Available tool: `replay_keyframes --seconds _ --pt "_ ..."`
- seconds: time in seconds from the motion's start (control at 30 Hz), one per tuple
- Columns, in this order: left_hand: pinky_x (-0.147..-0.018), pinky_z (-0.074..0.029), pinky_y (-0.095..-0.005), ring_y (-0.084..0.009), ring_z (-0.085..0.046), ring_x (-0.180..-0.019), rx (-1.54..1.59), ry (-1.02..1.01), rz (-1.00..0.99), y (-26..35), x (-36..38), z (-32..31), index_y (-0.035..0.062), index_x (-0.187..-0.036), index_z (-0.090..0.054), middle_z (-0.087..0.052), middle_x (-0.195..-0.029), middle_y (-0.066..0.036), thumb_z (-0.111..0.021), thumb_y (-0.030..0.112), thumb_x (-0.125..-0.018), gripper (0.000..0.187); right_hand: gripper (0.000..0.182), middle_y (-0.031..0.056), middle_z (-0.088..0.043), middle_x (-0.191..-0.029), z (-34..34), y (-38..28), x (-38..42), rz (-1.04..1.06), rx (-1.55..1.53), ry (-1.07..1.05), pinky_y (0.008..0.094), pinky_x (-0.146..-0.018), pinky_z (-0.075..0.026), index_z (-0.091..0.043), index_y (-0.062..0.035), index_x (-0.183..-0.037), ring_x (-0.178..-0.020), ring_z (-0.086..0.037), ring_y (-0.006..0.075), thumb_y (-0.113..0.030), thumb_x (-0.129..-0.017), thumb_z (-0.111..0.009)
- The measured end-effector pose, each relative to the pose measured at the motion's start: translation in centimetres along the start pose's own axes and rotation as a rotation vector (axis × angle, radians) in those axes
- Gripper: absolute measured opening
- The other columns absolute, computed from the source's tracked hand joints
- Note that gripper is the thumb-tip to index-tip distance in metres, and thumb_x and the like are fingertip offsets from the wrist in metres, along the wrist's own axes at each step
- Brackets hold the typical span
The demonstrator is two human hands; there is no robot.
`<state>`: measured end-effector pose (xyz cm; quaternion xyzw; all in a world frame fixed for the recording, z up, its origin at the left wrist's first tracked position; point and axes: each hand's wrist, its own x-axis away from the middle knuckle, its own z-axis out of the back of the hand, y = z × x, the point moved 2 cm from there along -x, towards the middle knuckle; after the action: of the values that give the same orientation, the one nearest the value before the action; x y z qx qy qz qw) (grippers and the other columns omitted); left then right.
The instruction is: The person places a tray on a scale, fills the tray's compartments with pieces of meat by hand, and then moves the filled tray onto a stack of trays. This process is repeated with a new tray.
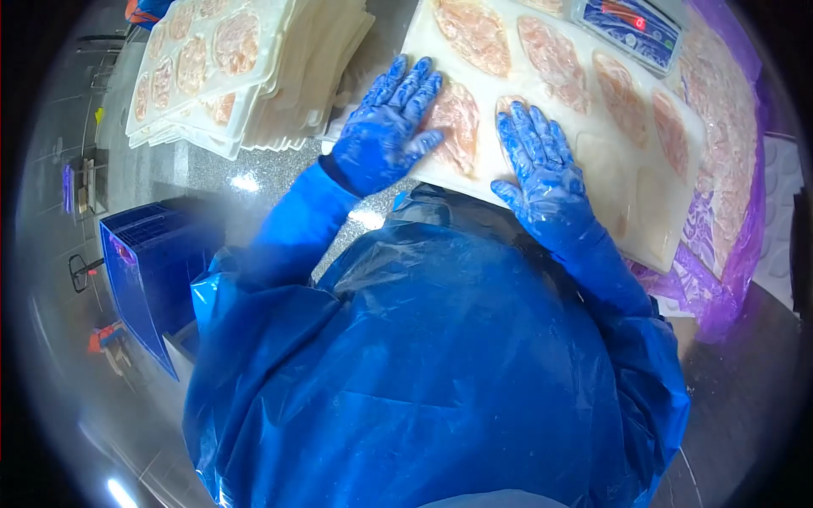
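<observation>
A white moulded tray (584, 203) lies in front of me, its hollows holding flat, pale pink pieces of raw meat that look like chicken. My left hand (385, 127), in a wet blue glove, rests with spread fingers at the tray's left edge. Its thumb reaches the side of one meat piece (457, 127). Flat over the neighbouring hollow lies my right hand (538, 165), open, its fingers pointing away from me. Under it, most of another meat piece (505, 105) is hidden. Neither hand grips anything.
Stacked white trays (279, 93) stand at the left, the top one filled with meat pieces. A scale (631, 30) with a red display sits behind the tray. At the right, purple plastic film (724, 296) surrounds bulk meat (716, 127). A blue crate (144, 279) is at lower left.
</observation>
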<state>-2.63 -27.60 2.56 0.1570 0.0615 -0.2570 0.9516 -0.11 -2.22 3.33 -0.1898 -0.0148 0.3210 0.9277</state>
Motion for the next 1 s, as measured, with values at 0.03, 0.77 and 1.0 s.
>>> replay_keyframes --seconds 0.03,0.77,1.0 --pt "-0.123 -0.011 -0.0446 -0.0351 -0.013 -0.152 0.087 0.0 -0.023 -1.1 0.1 0.8 0.0086 -0.156 -0.027 -0.025 -0.161 -0.015 -0.052 0.033 -0.101 0.064 0.077 0.019 -0.03 -0.158 0.2 0.0 -0.3 0.011 0.006 -0.004 0.0499 -0.12 -0.018 -0.031 -0.0051 -0.153 -0.146 -0.026 0.0364 -0.033 -0.089 -0.065" --pt "-0.121 -0.013 -0.0485 -0.0385 -0.022 -0.149 -0.241 -0.073 0.046 12.1 -4.0 -4.9 0.0022 -0.152 -0.033 -0.034 -0.156 -0.02 -0.047 0.046 -0.099 0.07 0.015 0.0105 -0.069 -0.108 9.8 25.5 14.3 -0.337 0.085 0.613 0.0297 -0.087 -0.053 -0.069 -0.0044 -0.102 -0.099 -0.066 0.0193 -0.008 -0.088 -0.069" --pt "-0.117 -0.024 -0.05 -0.0402 -0.033 -0.144 -0.217 -0.035 0.12 13.2 -5.2 -4.7 0.0056 -0.147 -0.045 -0.042 -0.151 -0.02 -0.052 0.039 -0.098 0.06 0.027 0.0152 -0.067 -0.108 2.4 36.4 18.6 -0.428 0.028 0.561 0.039 -0.091 -0.051 -0.068 -0.0055 -0.109 -0.104 -0.065 0.0304 -0.008 -0.082 -0.071"
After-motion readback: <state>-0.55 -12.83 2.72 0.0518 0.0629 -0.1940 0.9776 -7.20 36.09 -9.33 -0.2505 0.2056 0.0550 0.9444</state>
